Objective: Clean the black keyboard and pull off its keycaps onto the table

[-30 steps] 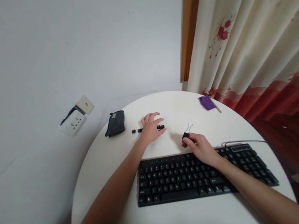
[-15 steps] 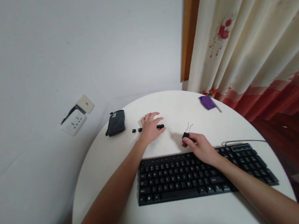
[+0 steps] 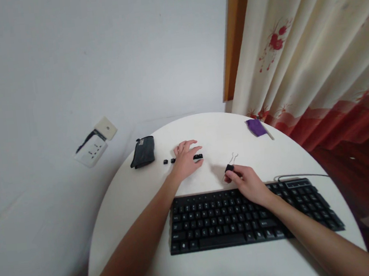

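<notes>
A black keyboard (image 3: 245,215) lies on a round white table (image 3: 218,266) in front of me. My left hand (image 3: 186,160) rests beyond it with fingers spread over a row of loose black keycaps (image 3: 199,156); two more keycaps (image 3: 169,161) lie to its left. My right hand (image 3: 246,180) sits at the keyboard's far edge, fingers curled around a black binder clip (image 3: 230,167) whose wire handles stick up.
A dark grey pouch (image 3: 142,151) lies at the table's far left. A purple object (image 3: 256,127) lies at the far right edge. The keyboard cable (image 3: 302,175) runs right. A wall socket (image 3: 90,150) sits left; a floral curtain (image 3: 310,54) hangs at right.
Nothing has clearly moved; both hands stay where they were, with only a slight shift of the view.
</notes>
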`<state>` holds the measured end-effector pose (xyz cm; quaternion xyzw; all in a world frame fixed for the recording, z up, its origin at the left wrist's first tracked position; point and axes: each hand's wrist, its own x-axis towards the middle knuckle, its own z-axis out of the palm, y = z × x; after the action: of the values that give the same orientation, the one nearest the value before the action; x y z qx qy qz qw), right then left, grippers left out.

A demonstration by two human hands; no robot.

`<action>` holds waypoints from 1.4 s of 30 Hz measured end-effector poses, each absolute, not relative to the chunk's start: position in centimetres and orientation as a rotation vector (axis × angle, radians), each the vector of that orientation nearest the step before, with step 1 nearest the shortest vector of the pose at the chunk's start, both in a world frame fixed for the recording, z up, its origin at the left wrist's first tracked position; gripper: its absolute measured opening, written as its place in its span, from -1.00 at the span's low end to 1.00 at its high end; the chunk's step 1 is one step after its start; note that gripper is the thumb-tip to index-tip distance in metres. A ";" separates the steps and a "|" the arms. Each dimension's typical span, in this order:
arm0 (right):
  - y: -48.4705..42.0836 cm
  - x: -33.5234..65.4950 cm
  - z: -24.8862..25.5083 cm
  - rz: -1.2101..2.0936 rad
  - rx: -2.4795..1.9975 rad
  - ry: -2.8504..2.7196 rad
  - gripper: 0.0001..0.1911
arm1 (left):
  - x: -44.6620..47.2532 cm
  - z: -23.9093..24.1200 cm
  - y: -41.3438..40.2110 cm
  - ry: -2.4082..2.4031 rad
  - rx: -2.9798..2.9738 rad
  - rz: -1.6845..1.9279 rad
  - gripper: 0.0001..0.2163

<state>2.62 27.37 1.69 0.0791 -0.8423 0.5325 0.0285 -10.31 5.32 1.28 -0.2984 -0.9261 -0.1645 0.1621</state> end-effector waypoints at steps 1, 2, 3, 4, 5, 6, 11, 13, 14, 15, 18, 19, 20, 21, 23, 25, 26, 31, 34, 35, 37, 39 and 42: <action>27.4 2.6 1.7 1.643 0.246 -2.599 -0.68 | -10.3 1.3 5.3 -2.643 -0.850 -0.466 -0.61; 27.4 2.6 1.7 1.644 0.248 -2.600 -0.68 | -10.2 1.3 5.3 -2.643 -0.848 -0.464 -0.61; 27.4 2.6 1.7 1.646 0.251 -2.602 -0.68 | -10.2 1.3 5.3 -2.644 -0.846 -0.461 -0.61; 27.4 2.6 1.6 1.649 0.251 -2.602 -0.68 | -10.2 1.3 5.3 -2.645 -0.844 -0.459 -0.61; 27.4 2.6 1.6 1.653 0.248 -2.601 -0.68 | -10.3 1.3 5.3 -2.646 -0.839 -0.459 -0.61; 27.4 2.6 1.6 1.657 0.247 -2.600 -0.68 | -10.3 1.3 5.3 -2.647 -0.834 -0.459 -0.61; 27.3 2.6 1.4 1.640 0.252 -2.601 -0.66 | -10.4 1.3 5.4 -2.650 -0.829 -0.464 -0.60; 27.4 2.6 1.5 1.584 0.221 -2.594 -0.66 | -10.3 1.3 5.4 -2.658 -0.828 -0.465 -0.60; 27.5 2.5 1.5 1.557 0.201 -2.584 -0.66 | -10.3 1.3 5.4 -2.659 -0.832 -0.468 -0.60; 27.6 2.5 1.6 1.541 0.184 -2.568 -0.66 | -10.3 1.4 5.4 -2.657 -0.840 -0.473 -0.60; 28.1 2.4 2.0 1.581 0.181 -2.529 -0.66 | -10.1 1.8 5.6 -2.630 -0.894 -0.508 -0.65; 28.3 2.4 2.2 1.605 0.187 -2.520 -0.67 | -10.1 2.1 5.7 -2.619 -0.920 -0.532 -0.67; 28.5 2.4 2.5 1.619 0.198 -2.517 -0.69 | -10.0 2.4 5.9 -2.609 -0.956 -0.566 -0.69; 28.7 2.4 2.8 1.620 0.219 -2.524 -0.71 | -9.8 2.8 6.1 -2.606 -1.008 -0.612 -0.70; 29.1 2.6 3.6 1.589 0.285 -2.559 -0.76 | -9.3 3.7 6.5 -2.630 -1.158 -0.744 -0.74; 29.5 2.8 4.3 1.548 0.372 -2.612 -0.79 | -8.4 4.5 7.1 -2.714 -1.350 -0.903 -0.77; 29.7 2.9 4.7 1.541 0.418 -2.635 -0.79 | -7.8 4.9 7.5 -2.782 -1.445 -0.977 -0.78; 30.1 3.2 5.6 1.626 0.643 -2.684 -0.77 | -5.0 5.6 8.9 -2.996 -1.865 -1.128 -0.76; 30.2 3.3 5.6 1.653 0.673 -2.700 -0.78 | -4.4 5.1 9.5 -3.044 -1.862 -1.178 -0.74; 30.3 3.2 5.5 1.647 0.674 -2.707 -0.78 | -4.3 4.8 9.6 -3.061 -1.846 -1.210 -0.74; 30.4 3.2 5.4 1.630 0.688 -2.714 -0.78 | -4.4 4.3 9.7 -3.086 -1.806 -1.282 -0.74; 30.4 3.2 5.3 1.616 0.735 -2.730 -0.77 | -4.5 3.8 9.7 -3.079 -1.772 -1.338 -0.72; 30.2 3.3 5.3 1.588 0.821 -2.776 -0.76 | -4.7 3.1 9.6 -3.018 -1.752 -1.402 -0.68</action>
<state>3.30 30.21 5.32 0.2478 -0.8381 0.4793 -0.0801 -4.69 9.62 3.05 -0.4436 -0.7644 -0.3550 -0.3048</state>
